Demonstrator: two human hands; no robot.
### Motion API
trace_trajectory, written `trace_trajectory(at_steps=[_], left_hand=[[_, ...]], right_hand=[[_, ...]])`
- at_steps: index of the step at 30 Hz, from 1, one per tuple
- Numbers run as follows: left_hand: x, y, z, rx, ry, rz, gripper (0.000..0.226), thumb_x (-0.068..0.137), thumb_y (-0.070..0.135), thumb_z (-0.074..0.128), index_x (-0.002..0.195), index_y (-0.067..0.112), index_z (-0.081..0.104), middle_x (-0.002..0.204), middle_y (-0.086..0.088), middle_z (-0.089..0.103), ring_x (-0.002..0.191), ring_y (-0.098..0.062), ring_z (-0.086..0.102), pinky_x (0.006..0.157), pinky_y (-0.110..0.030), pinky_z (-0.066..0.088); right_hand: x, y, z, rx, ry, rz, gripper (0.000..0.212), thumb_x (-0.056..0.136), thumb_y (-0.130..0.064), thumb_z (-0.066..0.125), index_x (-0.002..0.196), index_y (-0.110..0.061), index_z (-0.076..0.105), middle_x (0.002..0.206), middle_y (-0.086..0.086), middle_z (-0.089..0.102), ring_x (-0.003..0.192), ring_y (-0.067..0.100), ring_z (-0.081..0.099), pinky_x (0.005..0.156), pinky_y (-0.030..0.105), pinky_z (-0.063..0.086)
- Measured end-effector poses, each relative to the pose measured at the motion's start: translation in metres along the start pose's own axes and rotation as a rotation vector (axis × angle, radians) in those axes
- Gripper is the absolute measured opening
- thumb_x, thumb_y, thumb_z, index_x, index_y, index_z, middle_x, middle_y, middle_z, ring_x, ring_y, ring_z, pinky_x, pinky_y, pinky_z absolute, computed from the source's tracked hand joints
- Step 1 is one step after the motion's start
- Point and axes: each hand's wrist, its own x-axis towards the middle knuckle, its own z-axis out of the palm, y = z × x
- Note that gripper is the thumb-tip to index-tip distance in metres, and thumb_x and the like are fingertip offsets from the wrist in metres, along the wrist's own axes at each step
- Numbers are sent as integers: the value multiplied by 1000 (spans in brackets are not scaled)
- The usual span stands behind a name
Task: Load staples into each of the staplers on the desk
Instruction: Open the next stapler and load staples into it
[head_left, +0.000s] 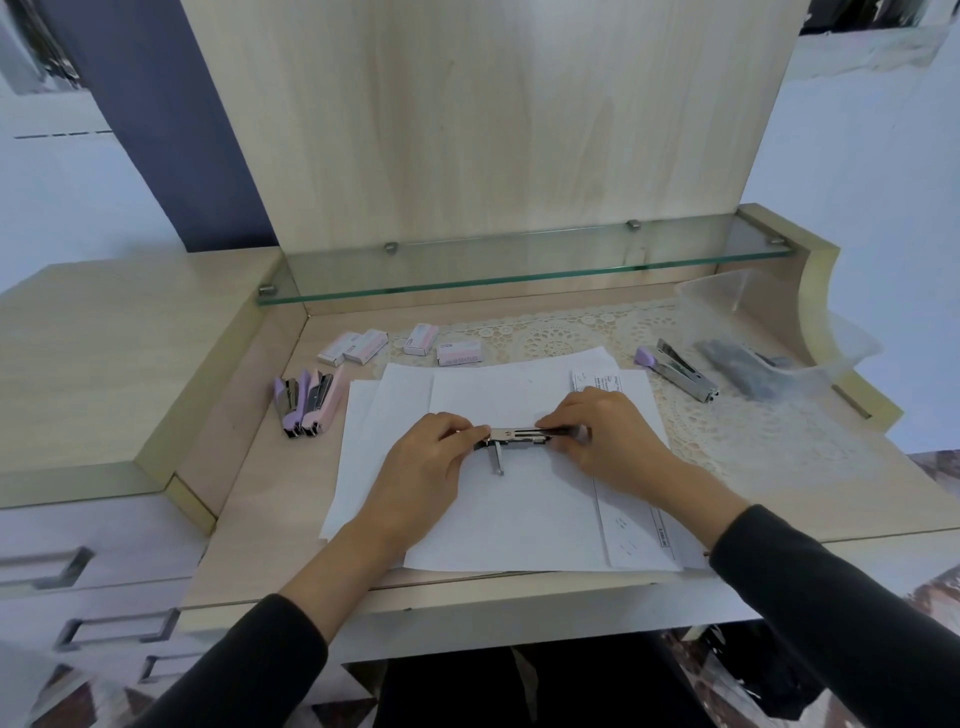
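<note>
Chrome stapler (519, 434), long and flat: our left hand (418, 470) and right hand (602, 441) pinch its ends above smooth paper (519, 525).

White sheets (519, 514) overlap a lace mat (737, 431) beneath a glass shelf (519, 262).

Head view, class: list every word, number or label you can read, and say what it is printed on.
"No.10 STAPLES", faint and only just legible: front of the rightmost staple box.
Other three staple boxes: labels too blurred to read.
Printed slip: text too small to read.
Printed sheet, front right: edge text too small to read.
Held stapler: no readable marking.
</note>
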Motion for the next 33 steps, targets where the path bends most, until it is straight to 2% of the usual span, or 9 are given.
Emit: trace_trajectory(at_steps=[4, 7, 9, 11, 13, 17, 20, 28, 33], left_hand=[[4, -4, 1, -48, -44, -44, 31, 75, -3, 52, 99, 4, 69, 83, -11, 66, 78, -13, 55, 71, -18, 43], [5, -4, 1, -75, -44, -69, 30, 82, 7, 45, 100, 6, 69, 85, -9, 67, 82, -13, 49, 67, -20, 45], [6, -1, 1, -78, -26, -101, 36, 85, 25, 40, 97, 10, 71, 84, -4, 67, 80, -11, 51, 63, -24, 48], [7, 1, 2, -86, -2, -138, 35, 84, 33, 45, 94, 13, 72, 80, 0, 67, 73, -8, 54, 60, -24, 48], [8, 2, 3, -97, 7, -169, 25, 82, 28, 55, 91, 13, 72, 77, 0, 67, 70, -8, 54, 60, -21, 46], [11, 2, 4, -126, 7, -212, 15, 79, 13, 62, 90, 10, 73, 77, -4, 68, 72, -8, 55, 65, -15, 38], [15, 3, 3, -113, -5, -230, 15, 80, 5, 65, 92, 10, 72, 79, -6, 69, 71, -17, 59, 64, -17, 39], [16, 2, 4, -103, 0, -209, 15, 78, 4, 66, 90, 9, 73, 76, -6, 68, 69, -20, 61, 63, -18, 39], [15, 2, 3, -95, -5, -196, 16, 79, 5, 66, 93, 10, 72, 79, -6, 69, 72, -21, 61, 63, -22, 43]], right_hand=[[2, 2, 2, -29, 59, 38, 21, 75, -10, 68, 96, -13, 70, 93, 6, 66, 88, 24, 53, 76, 25, 37], [0, -4, 5, -47, 173, -48, 11, 69, -5, 72, 78, -12, 72, 75, 6, 63, 73, 22, 48, 60, 24, 34], [-2, -11, 9, -91, 203, -127, 11, 65, -3, 74, 69, -13, 72, 64, 4, 60, 63, 19, 46, 51, 20, 32], [-2, -16, 14, -136, 212, -188, 10, 64, -6, 71, 66, -15, 71, 58, 0, 59, 56, 21, 50, 48, 20, 36], [-1, -17, 19, -151, 223, -218, 9, 63, -7, 69, 64, -16, 71, 57, -3, 60, 53, 23, 51, 47, 20, 41], [3, -16, 24, -156, 215, -192, 16, 58, -3, 80, 65, -14, 70, 58, -2, 63, 52, 23, 53, 47, 24, 47], [5, -17, 25, -178, 222, -170, 19, 54, -6, 83, 66, -15, 71, 58, -2, 62, 52, 22, 54, 49, 22, 46], [12, -19, 27, -198, 245, -107, 25, 49, 1, 80, 58, -15, 62, 56, -3, 59, 52, 20, 55, 50, 14, 33], [12, -19, 25, -126, 177, -109, 16, 59, 4, 71, 63, -9, 63, 62, 4, 60, 60, 27, 57, 48, 26, 41]])
